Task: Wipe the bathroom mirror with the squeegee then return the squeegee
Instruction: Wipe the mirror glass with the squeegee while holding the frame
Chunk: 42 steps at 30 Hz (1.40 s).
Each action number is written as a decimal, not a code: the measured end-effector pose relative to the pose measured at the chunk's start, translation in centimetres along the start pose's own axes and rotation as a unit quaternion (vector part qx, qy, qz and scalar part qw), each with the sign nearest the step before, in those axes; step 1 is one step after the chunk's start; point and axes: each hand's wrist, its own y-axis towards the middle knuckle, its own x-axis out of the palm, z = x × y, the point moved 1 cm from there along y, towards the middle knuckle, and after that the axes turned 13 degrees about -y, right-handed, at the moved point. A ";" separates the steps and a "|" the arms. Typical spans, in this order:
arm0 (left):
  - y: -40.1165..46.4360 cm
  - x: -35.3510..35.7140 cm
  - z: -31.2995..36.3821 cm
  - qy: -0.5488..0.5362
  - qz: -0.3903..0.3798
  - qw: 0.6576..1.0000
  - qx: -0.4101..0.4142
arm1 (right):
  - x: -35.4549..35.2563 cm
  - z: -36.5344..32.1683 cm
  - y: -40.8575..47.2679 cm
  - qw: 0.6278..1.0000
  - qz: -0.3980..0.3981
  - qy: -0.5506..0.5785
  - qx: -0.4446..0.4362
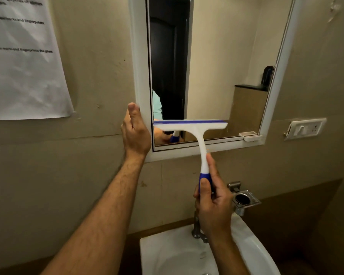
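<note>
A white-framed bathroom mirror point(222, 66) hangs on the beige wall above the sink. My right hand point(213, 203) grips the blue end of a white squeegee point(194, 130) by its handle. The squeegee's blue-edged blade lies flat against the glass near the mirror's lower left corner. My left hand point(136, 132) wraps around the left edge of the mirror frame point(140, 76), thumb up, just left of the blade. The glass reflects my hand and the squeegee handle under the blade.
A white sink point(167, 255) with a metal tap point(197, 229) sits below. A metal holder point(244, 200) is fixed to the wall at the right. A switch plate point(306, 129) is right of the mirror. A printed paper sheet point(22, 62) hangs at the left.
</note>
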 end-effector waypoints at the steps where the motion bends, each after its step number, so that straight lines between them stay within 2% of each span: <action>1: -0.1 0.1 0.1 -0.002 0.005 1.000 -0.004 | 0.1 0.3 -0.5 1.000 -0.004 -0.004 0.000; 7: -0.3 -0.1 0.3 -0.007 0.013 1.000 0.014 | -1.1 0.9 -1.5 0.999 -0.018 -0.025 0.012; 14: 0.1 -0.3 -0.5 0.011 0.004 1.000 0.012 | -2.0 0.1 2.3 0.999 0.024 -0.026 0.008; 20: -0.2 -0.4 0.4 0.009 0.005 1.000 0.007 | -3.0 2.7 -0.7 0.997 -0.014 -0.078 0.021; 27: -0.4 0.1 0.6 0.030 0.019 0.999 0.011 | -8.5 1.0 7.1 0.993 0.103 -0.049 0.034; 32: -0.9 0.2 1.1 0.032 0.012 0.999 0.002 | -8.6 3.7 6.6 0.989 0.112 -0.092 0.033; 35: -0.2 -0.1 1.0 0.027 -0.022 0.999 0.008 | -8.5 5.5 4.9 0.987 0.102 -0.112 0.054; 38: 1.8 0.3 1.9 0.007 -0.044 0.999 0.008 | -9.1 3.7 6.0 0.988 0.103 -0.105 0.044; 42: 4.5 1.5 5.7 0.021 -0.029 0.998 0.051 | -10.4 -0.2 10.1 0.986 0.122 -0.110 -0.012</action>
